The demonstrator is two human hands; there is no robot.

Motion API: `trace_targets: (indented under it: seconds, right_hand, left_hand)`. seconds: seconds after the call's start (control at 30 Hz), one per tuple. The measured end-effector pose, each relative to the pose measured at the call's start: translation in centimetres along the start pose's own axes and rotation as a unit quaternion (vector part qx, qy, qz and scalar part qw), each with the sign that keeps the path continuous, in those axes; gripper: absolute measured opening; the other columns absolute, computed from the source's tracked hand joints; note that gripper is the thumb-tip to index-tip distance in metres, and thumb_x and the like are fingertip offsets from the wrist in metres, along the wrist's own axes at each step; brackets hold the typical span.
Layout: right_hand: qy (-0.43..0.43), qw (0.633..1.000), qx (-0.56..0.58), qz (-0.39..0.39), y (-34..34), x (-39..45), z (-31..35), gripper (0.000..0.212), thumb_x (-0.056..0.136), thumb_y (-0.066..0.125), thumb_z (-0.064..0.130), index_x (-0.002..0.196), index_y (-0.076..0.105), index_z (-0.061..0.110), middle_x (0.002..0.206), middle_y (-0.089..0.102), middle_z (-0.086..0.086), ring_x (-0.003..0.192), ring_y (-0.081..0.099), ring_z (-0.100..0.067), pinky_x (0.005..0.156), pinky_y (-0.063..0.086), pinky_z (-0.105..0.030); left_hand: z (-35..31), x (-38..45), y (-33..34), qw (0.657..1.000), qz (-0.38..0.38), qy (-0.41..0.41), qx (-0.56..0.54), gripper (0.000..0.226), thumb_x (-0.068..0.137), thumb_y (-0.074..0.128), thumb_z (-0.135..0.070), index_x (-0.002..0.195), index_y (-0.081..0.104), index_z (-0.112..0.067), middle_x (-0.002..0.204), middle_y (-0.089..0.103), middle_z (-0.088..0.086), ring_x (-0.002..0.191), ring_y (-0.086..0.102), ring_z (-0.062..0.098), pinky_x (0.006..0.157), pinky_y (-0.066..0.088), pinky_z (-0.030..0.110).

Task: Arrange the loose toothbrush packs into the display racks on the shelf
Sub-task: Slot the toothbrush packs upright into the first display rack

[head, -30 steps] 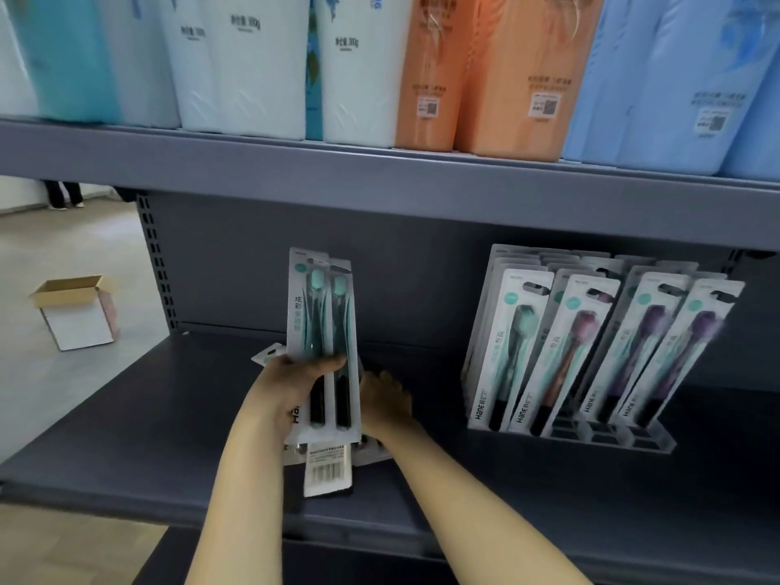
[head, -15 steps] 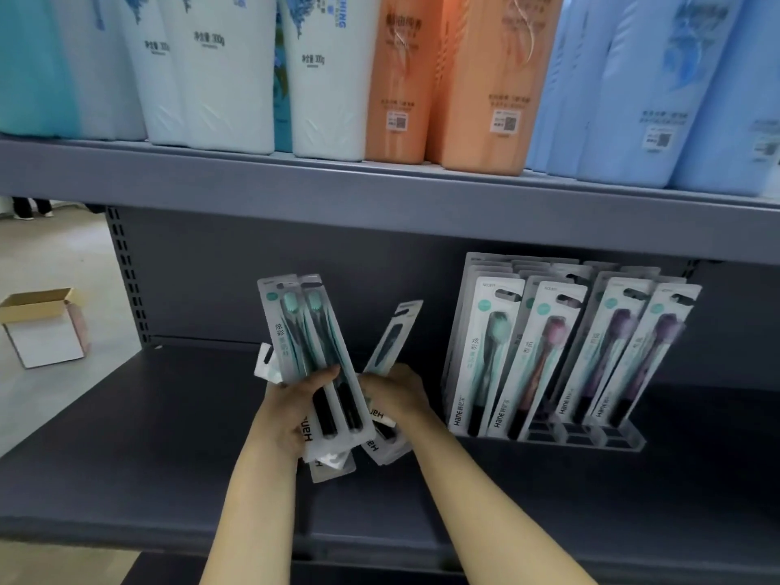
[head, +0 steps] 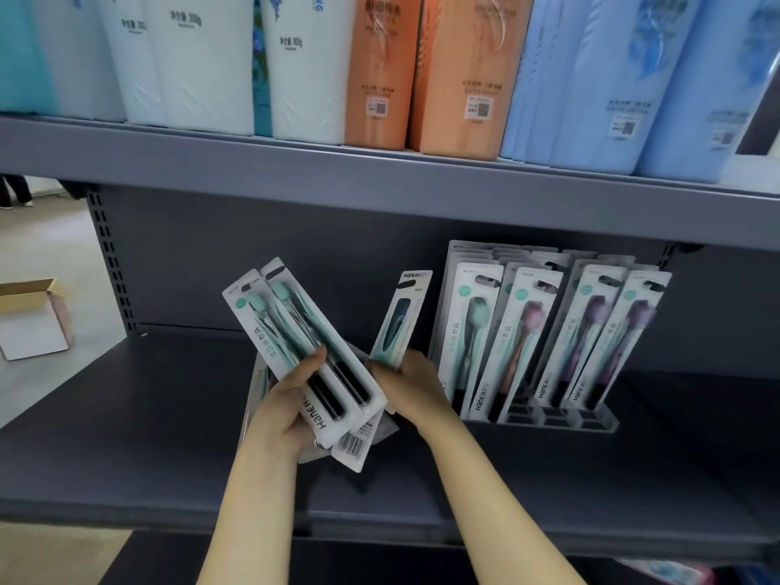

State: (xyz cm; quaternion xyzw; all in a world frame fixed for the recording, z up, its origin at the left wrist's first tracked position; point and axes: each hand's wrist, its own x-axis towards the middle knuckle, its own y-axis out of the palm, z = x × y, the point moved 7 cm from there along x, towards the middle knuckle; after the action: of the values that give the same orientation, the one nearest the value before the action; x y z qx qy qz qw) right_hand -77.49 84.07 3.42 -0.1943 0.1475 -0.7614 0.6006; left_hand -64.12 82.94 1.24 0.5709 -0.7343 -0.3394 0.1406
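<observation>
My left hand (head: 291, 399) grips a bundle of toothbrush packs (head: 295, 331) with teal brush heads and black handles, tilted up to the left; more packs stick out below it, one showing a barcode (head: 354, 443). My right hand (head: 411, 384) holds a single dark-teal toothbrush pack (head: 401, 316) upright, just right of the bundle. A clear display rack (head: 561, 418) stands on the dark shelf (head: 126, 437) to the right, filled with several upright packs in teal, pink and purple (head: 548, 331).
The shelf above (head: 380, 183) carries white, orange and blue refill pouches close over the work space. An open cardboard box (head: 31, 318) sits on the floor at the left. A perforated upright (head: 109, 259) bounds the shelf's left side.
My right hand has lifted one dark-teal pack up from behind the bundle. The bundle in my left hand has tilted further to the left. The view has shifted so the rack lies closer to centre.
</observation>
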Motion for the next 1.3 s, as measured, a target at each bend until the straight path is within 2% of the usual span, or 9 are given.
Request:
trace_targets:
  seconds: [0.13, 0.23, 0.3, 0.47, 0.6, 0.8, 1.0, 1.13, 1.3]
  right_hand:
    - [-0.018, 0.999, -0.017, 0.033, -0.1, -0.9, 0.3, 0.030, 0.084, 0.047, 0.024, 0.083, 0.055, -0.004, 0.068, 0.052, -0.009, 0.064, 0.051, -0.015, 0.059, 0.038, -0.029]
    - [-0.032, 0.998, -0.023, 0.052, -0.5, -1.6, 0.6, 0.026, 0.084, 0.047, 0.024, 0.085, 0.057, 0.000, 0.072, 0.055, -0.010, 0.068, 0.053, -0.015, 0.062, 0.040, -0.030]
    - [-0.037, 0.998, -0.015, 0.055, -1.3, -2.2, 0.6, 0.025, 0.084, 0.049, 0.022, 0.091, 0.057, 0.000, 0.075, 0.054, -0.008, 0.069, 0.053, -0.015, 0.064, 0.041, -0.029]
    - [-0.057, 0.996, 0.060, 0.021, -3.8, -4.3, 0.6, 0.029, 0.089, 0.050, 0.012, 0.113, 0.051, 0.029, 0.106, 0.061, 0.007, 0.091, 0.057, 0.004, 0.070, 0.043, -0.004]
    - [-0.063, 0.993, 0.097, -0.018, -6.1, -5.3, -0.2, 0.043, 0.088, 0.043, 0.002, 0.116, 0.056, 0.033, 0.112, 0.058, 0.017, 0.096, 0.051, 0.011, 0.077, 0.038, -0.006]
    - [-0.048, 0.989, 0.110, -0.082, -10.6, -6.4, -2.1, 0.041, 0.090, 0.037, -0.001, 0.099, 0.057, 0.034, 0.103, 0.059, 0.009, 0.083, 0.053, 0.003, 0.064, 0.040, -0.001]
    - [-0.014, 0.971, 0.194, -0.139, -14.9, -7.0, -4.2, 0.031, 0.092, 0.038, -0.002, 0.088, 0.060, 0.021, 0.092, 0.064, 0.002, 0.082, 0.061, -0.019, 0.079, 0.054, -0.028]
    - [-0.004, 0.956, 0.219, -0.195, -17.4, -7.3, -6.3, 0.026, 0.093, 0.043, 0.012, 0.116, 0.048, 0.022, 0.085, 0.051, 0.007, 0.078, 0.050, -0.010, 0.078, 0.041, -0.027]
    - [-0.006, 0.953, 0.203, -0.223, -20.4, -7.1, -7.5, 0.060, 0.085, 0.050, 0.018, 0.133, 0.016, 0.028, 0.120, 0.043, 0.008, 0.109, 0.047, -0.013, 0.092, 0.037, -0.032]
  left_hand:
    - [1.0, -0.7, 0.4, 0.999, 0.039, -0.010, -0.018, 0.051, 0.097, 0.049, -0.018, 0.053, 0.075, -0.013, 0.067, 0.072, 0.010, 0.069, 0.069, 0.025, 0.083, 0.050, 0.048]
    - [1.3, -0.5, 0.0, 0.998, 0.064, 0.011, -0.016, 0.024, 0.094, 0.057, -0.019, 0.090, 0.077, -0.005, 0.095, 0.071, 0.021, 0.089, 0.069, 0.031, 0.095, 0.046, 0.054]
    - [1.7, -0.2, -0.2, 0.998, 0.047, 0.014, -0.027, 0.053, 0.082, 0.073, -0.024, 0.125, 0.057, 0.003, 0.119, 0.061, 0.027, 0.108, 0.062, 0.036, 0.094, 0.050, 0.051]
    - [2.3, -0.2, 0.4, 0.998, 0.010, 0.054, -0.032, 0.085, 0.051, 0.091, -0.032, 0.125, 0.059, -0.007, 0.113, 0.070, 0.014, 0.103, 0.068, 0.027, 0.091, 0.054, 0.045]
    - [3.0, -0.1, 1.3, 0.995, -0.004, 0.095, -0.022, 0.106, 0.030, 0.097, -0.039, 0.125, 0.060, -0.010, 0.121, 0.067, 0.012, 0.110, 0.065, 0.026, 0.091, 0.054, 0.043]
    - [4.5, -0.6, 4.4, 0.989, -0.013, 0.138, 0.057, 0.025, 0.074, 0.074, -0.012, 0.097, 0.067, -0.018, 0.090, 0.076, -0.004, 0.091, 0.071, 0.014, 0.084, 0.054, 0.039]
    - [5.1, -1.4, 8.1, 0.972, 0.018, 0.199, 0.123, 0.019, 0.077, 0.072, -0.005, 0.091, 0.070, -0.018, 0.086, 0.076, -0.008, 0.087, 0.071, 0.009, 0.079, 0.056, 0.029]
    - [5.6, -1.5, 10.5, 0.949, 0.056, 0.233, 0.203, 0.022, 0.079, 0.071, 0.003, 0.087, 0.072, -0.018, 0.081, 0.075, -0.012, 0.083, 0.070, 0.000, 0.071, 0.053, 0.014]
    - [6.8, -1.3, 12.9, 0.927, 0.096, 0.245, 0.266, 0.019, 0.078, 0.071, 0.003, 0.082, 0.072, -0.015, 0.076, 0.075, -0.013, 0.079, 0.069, -0.002, 0.066, 0.051, 0.011]
